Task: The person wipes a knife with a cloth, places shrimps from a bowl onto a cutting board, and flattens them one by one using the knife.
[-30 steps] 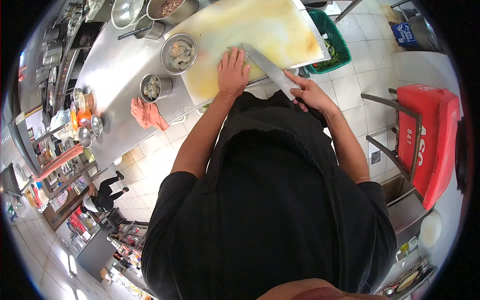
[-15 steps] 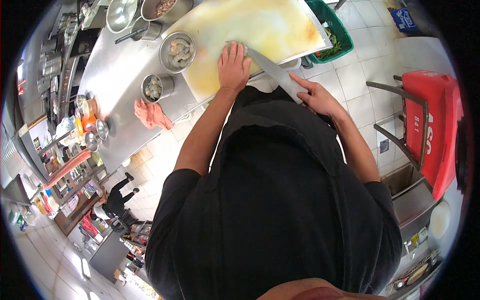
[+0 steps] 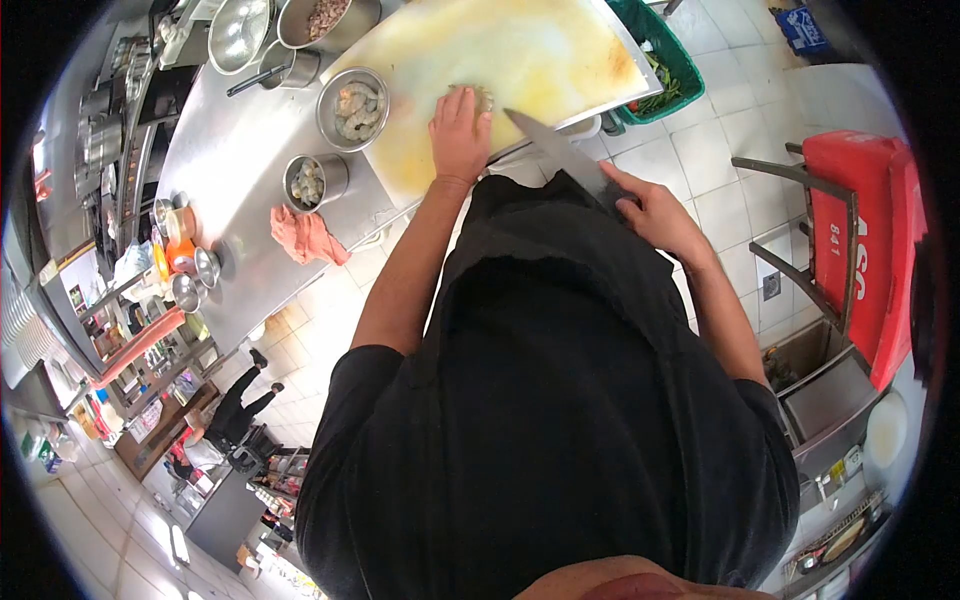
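Note:
A large yellowed cutting board [image 3: 560,60] lies on the steel counter. On its near part my left hand [image 3: 461,140] rests palm down, holding a greyish shrimp [image 3: 485,100] that peeks out beside the fingertips and is mostly hidden. My right hand [image 3: 650,210] is closed around the handle of a broad chef's knife [image 3: 560,148]. The blade points up and left, its tip over the board's near edge, a little apart from the shrimp and my left hand. To the left stand a steel bowl of peeled shrimp [image 3: 355,110] and a smaller steel pot with shrimp pieces [image 3: 308,183].
A pink cloth [image 3: 305,236] lies at the counter edge. Further back are a pot of chopped meat [image 3: 325,18], a colander [image 3: 240,35] and a saucepan [image 3: 292,68]. A green bin with vegetable scraps [image 3: 672,60] stands beyond the board; a red chair [image 3: 850,240] is on the right.
The knife has drawn back toward my body, its tip leaving the shrimp. My right hand has moved lower and slightly right. My left hand stays on the board, barely shifted.

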The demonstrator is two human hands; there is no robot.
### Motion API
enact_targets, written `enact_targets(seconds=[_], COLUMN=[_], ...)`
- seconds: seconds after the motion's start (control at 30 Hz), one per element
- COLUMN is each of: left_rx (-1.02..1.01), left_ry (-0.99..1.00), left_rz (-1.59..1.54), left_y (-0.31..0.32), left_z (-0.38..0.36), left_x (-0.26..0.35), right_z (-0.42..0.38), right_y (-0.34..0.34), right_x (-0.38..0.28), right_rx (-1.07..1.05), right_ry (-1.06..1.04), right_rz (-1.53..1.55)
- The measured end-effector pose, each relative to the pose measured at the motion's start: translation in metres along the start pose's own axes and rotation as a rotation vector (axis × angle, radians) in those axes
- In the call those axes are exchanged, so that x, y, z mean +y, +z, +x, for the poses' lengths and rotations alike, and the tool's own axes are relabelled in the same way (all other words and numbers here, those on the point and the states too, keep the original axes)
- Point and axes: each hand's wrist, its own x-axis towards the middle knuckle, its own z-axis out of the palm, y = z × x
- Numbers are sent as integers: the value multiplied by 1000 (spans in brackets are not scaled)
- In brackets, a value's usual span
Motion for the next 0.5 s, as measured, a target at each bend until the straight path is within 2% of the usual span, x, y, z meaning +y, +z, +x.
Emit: enact_targets(seconds=[0.07, 0.13, 0.27, 0.5], left_rx=[41, 74, -86, -157], left_ry=[-11, 11, -43, -104], left_rz=[-43, -39, -146, -149], left_y=[-2, -3, -14, -8], left_z=[3, 11, 22, 29], left_x=[-2, -5, 3, -1], right_z=[-6, -6, 5, 12], right_y=[-10, -8, 6, 8], right_x=[-16, -16, 5, 4], right_rx=[-13, 17, 61, 74], right_ry=[151, 96, -85, -88], right_rz=[44, 14, 4, -69])
